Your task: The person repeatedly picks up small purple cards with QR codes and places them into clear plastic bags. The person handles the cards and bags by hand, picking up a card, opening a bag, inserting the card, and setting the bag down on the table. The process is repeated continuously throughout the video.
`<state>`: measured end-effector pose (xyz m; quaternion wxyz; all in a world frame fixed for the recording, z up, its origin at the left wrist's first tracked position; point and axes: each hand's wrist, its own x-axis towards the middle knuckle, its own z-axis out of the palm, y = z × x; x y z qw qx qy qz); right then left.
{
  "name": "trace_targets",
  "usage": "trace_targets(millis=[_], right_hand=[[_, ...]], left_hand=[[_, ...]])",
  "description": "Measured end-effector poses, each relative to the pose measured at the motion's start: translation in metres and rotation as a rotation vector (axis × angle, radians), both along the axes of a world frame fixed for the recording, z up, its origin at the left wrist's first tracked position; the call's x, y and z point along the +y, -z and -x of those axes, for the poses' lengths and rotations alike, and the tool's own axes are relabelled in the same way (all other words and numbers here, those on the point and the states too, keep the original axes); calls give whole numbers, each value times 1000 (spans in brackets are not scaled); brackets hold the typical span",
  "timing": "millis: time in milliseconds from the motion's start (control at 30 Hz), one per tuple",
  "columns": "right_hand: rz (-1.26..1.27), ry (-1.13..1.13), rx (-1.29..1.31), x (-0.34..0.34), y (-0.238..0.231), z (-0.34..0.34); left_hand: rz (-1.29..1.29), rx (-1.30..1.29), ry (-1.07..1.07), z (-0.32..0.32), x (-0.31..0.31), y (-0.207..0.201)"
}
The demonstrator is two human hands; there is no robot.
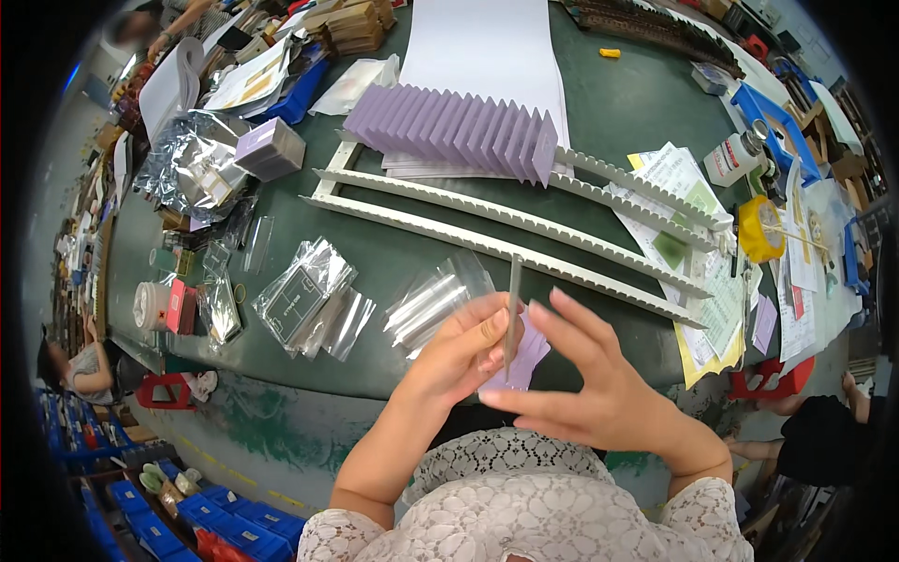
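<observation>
My left hand (468, 342) pinches a thin, flat grey piece (514, 309), held upright and seen almost edge-on. Just to its right is my right hand (590, 379), fingers spread and thumb apart, with nothing visible in it. Lilac cards (530, 348) lie behind and under both hands at the table's near edge, partly hidden. Clear plastic sleeves (435, 304) are spread beside my left hand. Farther off, a row of lilac cards (449, 126) stands upright in a white notched rack (506, 220) that runs across the table.
Left of the sleeves lie clear packets (304, 295) and a red box (181, 307). A stack of lilac cards (270, 150) sits farther back. Yellow tape (760, 229), a white bottle (733, 159) and papers (721, 309) occupy the right. Other people are at the sides.
</observation>
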<state>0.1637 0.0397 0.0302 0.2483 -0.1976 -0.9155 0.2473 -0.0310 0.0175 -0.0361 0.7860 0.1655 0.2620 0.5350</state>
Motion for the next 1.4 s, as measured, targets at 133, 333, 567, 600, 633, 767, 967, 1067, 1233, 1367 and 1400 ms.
trace_targets(millis=[133, 333, 567, 600, 633, 767, 967, 1067, 1233, 1367, 1400], right_hand=[[-86, 52, 140, -1, 2, -9], [-243, 247, 135, 13, -1, -20], [-77, 262, 268, 34, 28, -8], [35, 272, 304, 36, 30, -8], [107, 278, 327, 36, 30, -9], [175, 303, 360, 36, 34, -11], [584, 407, 427, 28, 33, -11], [940, 457, 603, 23, 18, -6], [1009, 381, 626, 22, 9, 2], [1023, 346, 480, 23, 15, -7], [1046, 332, 451, 24, 15, -10]], left_hand=[[-44, -43, 16, 7, 2, 4], [33, 170, -47, 7, -3, -11], [-7, 270, -102, 6, -14, -34], [-45, 198, -115, 9, -14, -35], [-34, 230, -134, 12, -13, -35], [-13, 405, -160, 27, -14, -30], [-94, 697, -124, 23, -15, -27], [-1, 732, 16, 18, -14, -33], [-18, 632, 203, 14, -13, -27], [65, 474, 80, 20, -10, -34], [72, 512, 54, 22, -9, -34]])
